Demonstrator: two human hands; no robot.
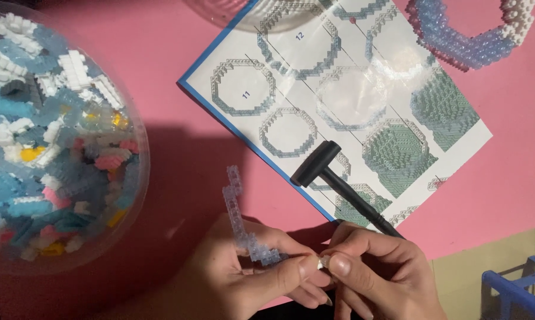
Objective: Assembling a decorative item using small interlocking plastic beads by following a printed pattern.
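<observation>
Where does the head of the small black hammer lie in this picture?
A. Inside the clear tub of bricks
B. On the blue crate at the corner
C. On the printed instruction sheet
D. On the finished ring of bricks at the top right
C. The black hammer rests with its head on the instruction sheet, near the sheet's blue edge, while its handle runs down toward the right hand.
</observation>
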